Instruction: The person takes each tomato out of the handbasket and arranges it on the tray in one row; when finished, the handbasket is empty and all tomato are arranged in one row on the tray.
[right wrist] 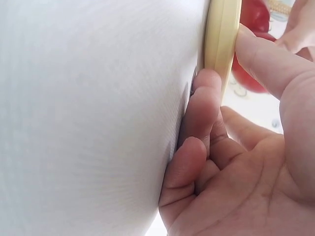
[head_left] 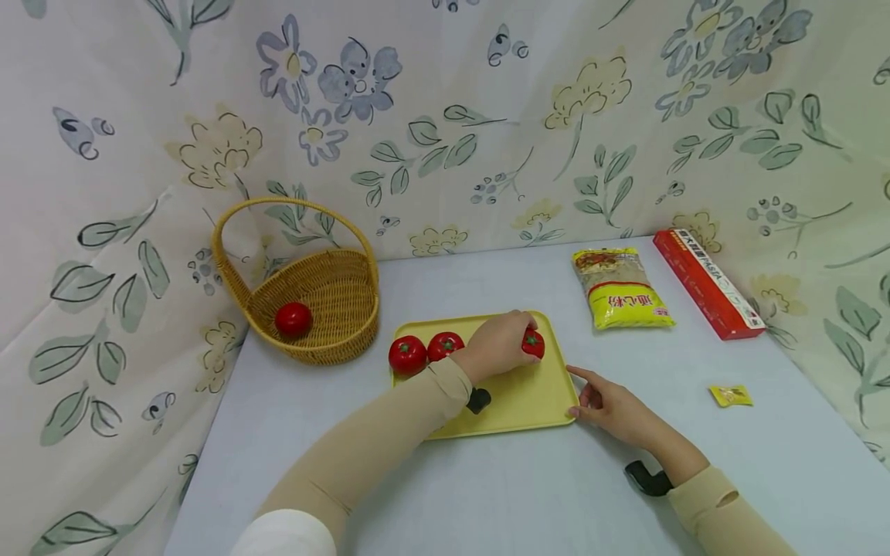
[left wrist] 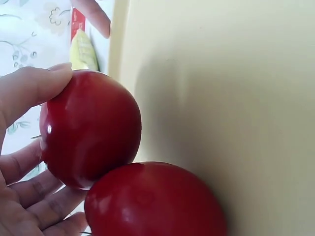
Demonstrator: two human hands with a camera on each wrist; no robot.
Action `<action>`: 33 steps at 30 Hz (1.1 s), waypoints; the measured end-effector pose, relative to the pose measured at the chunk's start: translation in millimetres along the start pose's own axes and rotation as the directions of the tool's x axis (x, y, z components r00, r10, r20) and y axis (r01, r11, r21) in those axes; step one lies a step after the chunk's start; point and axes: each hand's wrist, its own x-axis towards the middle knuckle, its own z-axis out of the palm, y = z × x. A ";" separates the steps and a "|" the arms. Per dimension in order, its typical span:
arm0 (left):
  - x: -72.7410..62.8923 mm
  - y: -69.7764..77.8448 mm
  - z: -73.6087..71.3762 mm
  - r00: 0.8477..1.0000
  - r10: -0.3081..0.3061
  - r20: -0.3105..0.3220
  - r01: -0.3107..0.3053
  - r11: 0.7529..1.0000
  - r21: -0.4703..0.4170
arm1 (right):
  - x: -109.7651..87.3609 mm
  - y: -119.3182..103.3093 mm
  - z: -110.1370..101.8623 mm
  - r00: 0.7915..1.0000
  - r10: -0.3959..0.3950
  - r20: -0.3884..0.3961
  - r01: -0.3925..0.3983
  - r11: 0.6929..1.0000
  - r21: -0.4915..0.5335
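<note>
Toward the right end of the yellow tray [head_left: 514, 398], your left hand [head_left: 495, 344] grips a tomato [head_left: 533, 344], probably light, firm and slippery; cup its widest sides. Your right hand [head_left: 617, 408] pinches the tray's edge.

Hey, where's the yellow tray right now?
In the head view, the yellow tray lies mid-table, to the right of the wicker basket, with the right hand touching its right-hand edge.
</note>
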 end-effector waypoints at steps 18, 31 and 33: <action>5.1 -4.2 9.8 0.999 -0.009 0.049 0.002 0.992 0.129 | -1.7 0.7 0.9 1.000 -0.016 -0.009 0.016 1.000 0.003; 0.9 -5.5 6.9 0.999 -0.017 0.045 0.007 0.978 0.206 | -1.6 2.5 0.3 1.000 -0.029 -0.009 0.029 1.000 -0.008; 1.0 -6.0 7.2 0.999 -0.014 0.040 0.006 0.979 0.205 | -1.3 2.8 0.4 1.000 -0.030 -0.008 0.030 1.000 -0.008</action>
